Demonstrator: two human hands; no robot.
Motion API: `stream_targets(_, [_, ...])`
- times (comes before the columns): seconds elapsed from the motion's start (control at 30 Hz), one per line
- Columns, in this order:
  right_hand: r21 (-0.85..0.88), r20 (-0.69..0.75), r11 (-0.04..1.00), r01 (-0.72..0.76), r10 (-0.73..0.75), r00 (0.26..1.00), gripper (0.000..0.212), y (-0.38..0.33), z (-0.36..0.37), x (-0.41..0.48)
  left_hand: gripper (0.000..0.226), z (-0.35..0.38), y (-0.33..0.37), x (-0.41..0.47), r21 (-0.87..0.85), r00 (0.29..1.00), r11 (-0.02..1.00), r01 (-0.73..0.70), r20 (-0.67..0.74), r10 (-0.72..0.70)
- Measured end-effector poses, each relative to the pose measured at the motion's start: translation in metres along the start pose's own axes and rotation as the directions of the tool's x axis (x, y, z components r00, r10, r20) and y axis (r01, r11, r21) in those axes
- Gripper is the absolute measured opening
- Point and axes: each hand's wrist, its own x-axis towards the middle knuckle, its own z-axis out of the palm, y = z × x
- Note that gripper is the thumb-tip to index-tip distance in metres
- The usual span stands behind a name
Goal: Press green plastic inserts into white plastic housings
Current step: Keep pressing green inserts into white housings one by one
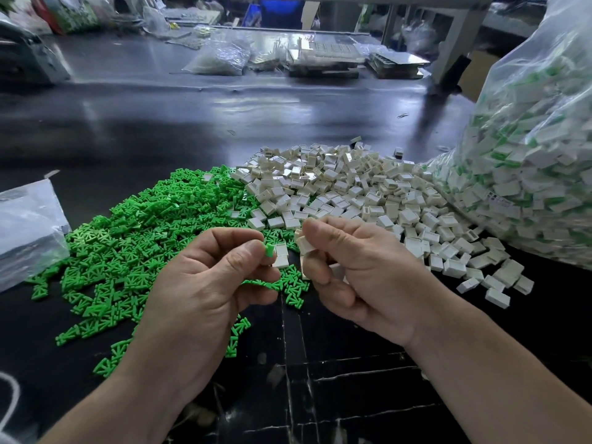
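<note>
My left hand [205, 277] pinches a green insert [269, 250] between thumb and forefinger, its end against a white housing [282, 256]. My right hand [349, 270] grips white housings [306, 243] in its curled fingers, close to the right of the insert. A heap of green inserts [137, 225] spreads over the dark table on the left. A heap of white housings [352, 193] lies behind and to the right of my hands.
A large clear bag [531, 161] full of assembled white-and-green parts stands at the right. A flat clear bag [25, 232] lies at the left edge. Trays and bags [323, 62] clutter the far side of the dark table [192, 116].
</note>
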Motion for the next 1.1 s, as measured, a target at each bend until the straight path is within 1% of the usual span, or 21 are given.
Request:
stream_targets(0.07, [0.029,0.024,0.999,-0.017,0.017,1.000,0.022,0.001,0.001,0.001,0.017,0.000,0.000,-0.001,0.012,1.000,1.000,-0.013,0.001,0.013])
stream_targets(0.17, [0.102,0.071,0.994,-0.039,0.031,0.997,0.013,0.004,0.002,0.002,0.012,-0.001,-0.002,-0.001,0.043,1.000,0.999,-0.028,0.004,0.028])
stream_targets(0.23, [0.154,0.115,0.987,-0.051,0.033,0.993,0.007,0.004,0.002,0.002,0.015,-0.002,-0.002,-0.001,0.062,0.999,0.997,-0.045,-0.010,0.046])
stream_targets(0.27, [0.154,0.130,0.987,-0.055,0.035,0.991,0.009,0.004,0.002,0.002,0.017,-0.003,-0.002,-0.001,0.069,0.998,0.996,-0.053,-0.018,0.054])
stream_targets(0.37, [0.072,0.136,0.996,-0.053,0.043,0.990,0.011,0.004,0.001,0.001,0.020,-0.003,-0.002,-0.001,0.091,0.997,0.993,-0.073,-0.018,0.075])
stream_targets(0.43, [0.018,0.137,0.999,-0.038,0.035,0.990,0.008,0.006,0.002,0.001,0.020,-0.003,-0.002,-0.001,0.093,0.996,0.992,-0.084,-0.004,0.084])
stream_targets(0.53, [-0.055,0.134,0.998,0.010,-0.002,0.991,0.011,0.008,0.003,0.001,0.020,-0.003,-0.002,-0.002,0.105,0.995,0.989,-0.102,0.027,0.100])
stream_targets(0.63, [-0.168,0.120,0.983,0.073,-0.053,0.991,0.017,0.009,0.005,0.001,0.017,-0.003,-0.002,-0.003,0.177,0.991,0.975,-0.133,0.033,0.129])
stream_targets(0.73, [-0.199,0.098,0.972,0.121,-0.104,0.990,0.015,0.011,0.005,0.001,0.013,-0.003,-0.002,-0.004,0.201,0.989,0.969,-0.145,0.034,0.141])
stream_targets(0.83, [-0.211,0.082,0.966,0.150,-0.135,0.987,0.013,0.011,0.005,0.001,0.012,-0.003,0.000,-0.003,0.176,0.989,0.974,-0.145,0.031,0.142])
stream_targets(0.93, [-0.243,0.069,0.957,0.160,-0.148,0.987,0.013,0.011,0.004,0.001,0.013,-0.005,0.002,-0.003,0.147,0.989,0.978,-0.146,0.023,0.145])
stream_targets(1.03, [-0.297,0.058,0.942,0.159,-0.148,0.987,0.013,0.011,0.005,0.001,0.010,-0.007,0.002,-0.002,0.166,0.990,0.977,-0.137,0.034,0.134])
stream_targets(1.1, [-0.318,0.059,0.934,0.165,-0.155,0.986,0.013,0.012,0.005,0.001,0.013,-0.006,0.002,-0.003,0.187,0.990,0.973,-0.139,0.038,0.134])
